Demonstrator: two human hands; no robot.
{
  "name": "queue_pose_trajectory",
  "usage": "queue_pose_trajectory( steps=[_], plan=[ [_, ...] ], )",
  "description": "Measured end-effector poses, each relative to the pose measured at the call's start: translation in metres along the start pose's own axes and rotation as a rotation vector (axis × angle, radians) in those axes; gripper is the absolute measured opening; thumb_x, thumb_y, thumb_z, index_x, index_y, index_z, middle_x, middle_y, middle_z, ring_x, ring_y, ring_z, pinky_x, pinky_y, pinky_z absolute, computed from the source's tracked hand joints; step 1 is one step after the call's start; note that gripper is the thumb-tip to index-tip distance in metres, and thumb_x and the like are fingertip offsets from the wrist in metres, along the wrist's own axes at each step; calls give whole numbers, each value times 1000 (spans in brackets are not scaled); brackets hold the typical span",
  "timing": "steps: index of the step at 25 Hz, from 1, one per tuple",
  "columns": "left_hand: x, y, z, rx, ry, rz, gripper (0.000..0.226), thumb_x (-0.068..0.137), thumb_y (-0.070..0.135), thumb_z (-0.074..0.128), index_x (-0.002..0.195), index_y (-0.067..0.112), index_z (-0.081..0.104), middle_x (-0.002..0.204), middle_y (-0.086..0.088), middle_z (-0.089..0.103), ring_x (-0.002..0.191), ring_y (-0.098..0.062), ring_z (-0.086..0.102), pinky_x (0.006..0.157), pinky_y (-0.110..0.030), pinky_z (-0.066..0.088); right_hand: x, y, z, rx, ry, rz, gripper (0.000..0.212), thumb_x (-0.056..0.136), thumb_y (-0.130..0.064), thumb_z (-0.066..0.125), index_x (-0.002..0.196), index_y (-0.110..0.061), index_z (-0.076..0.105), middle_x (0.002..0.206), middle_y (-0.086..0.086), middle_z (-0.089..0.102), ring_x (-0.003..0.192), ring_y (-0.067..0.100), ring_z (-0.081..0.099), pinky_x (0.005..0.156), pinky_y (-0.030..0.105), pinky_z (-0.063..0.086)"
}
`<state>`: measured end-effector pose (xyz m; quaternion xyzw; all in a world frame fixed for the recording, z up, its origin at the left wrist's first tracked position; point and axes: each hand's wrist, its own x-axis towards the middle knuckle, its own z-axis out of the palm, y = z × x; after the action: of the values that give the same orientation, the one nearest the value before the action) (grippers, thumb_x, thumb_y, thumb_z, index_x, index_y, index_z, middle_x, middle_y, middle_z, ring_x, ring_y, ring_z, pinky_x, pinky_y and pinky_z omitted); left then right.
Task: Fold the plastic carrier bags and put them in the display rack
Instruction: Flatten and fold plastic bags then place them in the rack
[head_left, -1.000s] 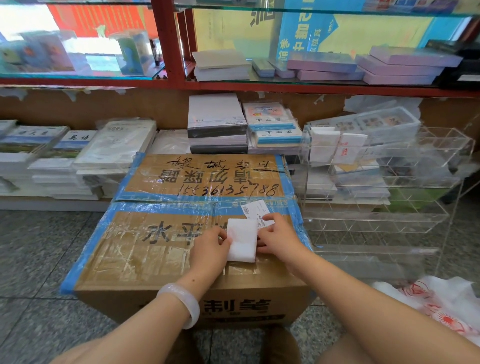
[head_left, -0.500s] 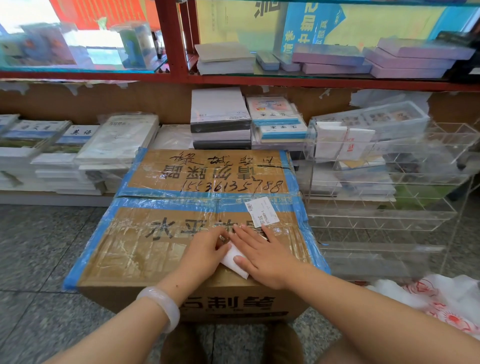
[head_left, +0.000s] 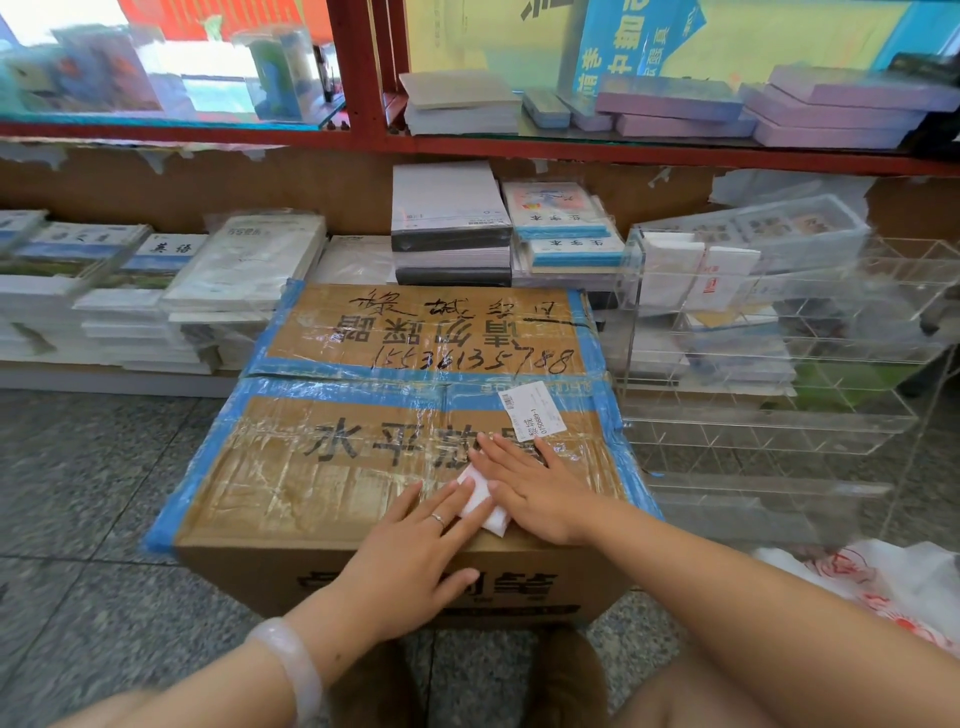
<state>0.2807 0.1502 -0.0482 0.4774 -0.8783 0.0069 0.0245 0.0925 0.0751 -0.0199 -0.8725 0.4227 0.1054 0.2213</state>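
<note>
A small folded white plastic bag (head_left: 482, 503) lies on the taped cardboard box (head_left: 322, 467), near its front edge. My right hand (head_left: 535, 486) lies flat on the bag with straight fingers, covering most of it. My left hand (head_left: 415, 551) rests flat with its fingertips on the bag's left edge; a ring and a pale bangle show. The clear acrylic display rack (head_left: 769, 410) stands to the right of the box, with two folded white bags (head_left: 698, 275) upright in its top tier. More loose white bags with red print (head_left: 878, 582) lie on the floor at the lower right.
Stacks of exercise books (head_left: 130, 296) and paper packs (head_left: 449, 218) fill the low shelf behind the box. A red-framed glass shelf (head_left: 363, 78) with purple boxes runs above. A white label (head_left: 531, 410) is stuck on the box top. The floor is grey speckled tile (head_left: 78, 493).
The bag was held between the fingertips of both hands. Now both hands lie flat on it, pressing it down, and it sits closer to the box's front edge.
</note>
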Motion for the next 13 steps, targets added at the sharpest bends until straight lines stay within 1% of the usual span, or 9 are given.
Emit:
queue_pose_trajectory(
  steps=[2, 3, 5, 7, 9, 11, 12, 13],
  plan=[
    [2, 4, -4, 40, -20, 8, 70, 80, 60, 32, 141, 26, 32, 128, -6, 60, 116, -19, 59, 97, -46, 40, -1, -1, 0, 17, 11, 4, 49, 104, -32, 10, 151, -27, -5, 157, -10, -16, 142, 3, -18, 115, 39, -17],
    [2, 5, -4, 68, -16, 19, 71, 78, 61, 31, 141, 29, 33, 127, -8, 60, 115, -20, 60, 95, -48, 40, 0, -1, 1, 12, 17, 6, 49, 104, -34, 10, 150, -28, -5, 157, -10, -16, 142, 3, -18, 115, 40, -16],
    [1, 3, -5, 122, -16, 39, 76, 77, 63, 30, 147, 33, 25, 127, -14, 59, 115, -24, 59, 95, -50, 39, 0, -2, 3, -36, 29, 21, 49, 104, -35, 10, 150, -30, -6, 157, -10, -17, 142, 5, -18, 115, 41, -16],
    [-1, 4, -3, 155, -13, 38, 77, 76, 63, 30, 146, 33, 17, 128, -19, 57, 117, -28, 57, 97, -52, 37, 1, 0, 3, -99, 48, 51, 49, 103, -37, 10, 150, -33, -7, 156, -10, -18, 143, 8, -18, 113, 44, -17],
    [-6, 7, 2, 194, -11, 25, 76, 76, 63, 29, 145, 35, 18, 128, -22, 56, 118, -32, 56, 105, -55, 33, 2, 4, 2, -132, 72, 101, 50, 103, -38, 9, 149, -34, -8, 157, -9, -19, 143, 9, -17, 111, 47, -18],
    [-9, 10, 2, 195, -19, 30, 73, 76, 61, 29, 144, 36, 25, 127, -24, 56, 118, -34, 56, 103, -56, 30, 2, 6, 2, -161, 77, 140, 50, 103, -40, 9, 149, -35, -10, 157, -8, -19, 144, 12, -18, 111, 48, -18],
    [-12, 11, -2, 197, -5, 35, 70, 76, 59, 30, 142, 38, 31, 125, -24, 57, 116, -34, 57, 101, -55, 35, 2, 6, 2, -169, 74, 150, 50, 102, -40, 9, 149, -35, -10, 157, -8, -19, 144, 13, -19, 110, 49, -19],
    [-16, 11, -4, 185, 30, 42, 63, 77, 56, 31, 137, 39, 41, 123, -21, 60, 114, -32, 59, 98, -54, 43, 3, 6, 2, -170, 71, 154, 51, 102, -41, 9, 149, -35, -10, 157, -8, -19, 144, 14, -19, 110, 49, -19]
  ],
)
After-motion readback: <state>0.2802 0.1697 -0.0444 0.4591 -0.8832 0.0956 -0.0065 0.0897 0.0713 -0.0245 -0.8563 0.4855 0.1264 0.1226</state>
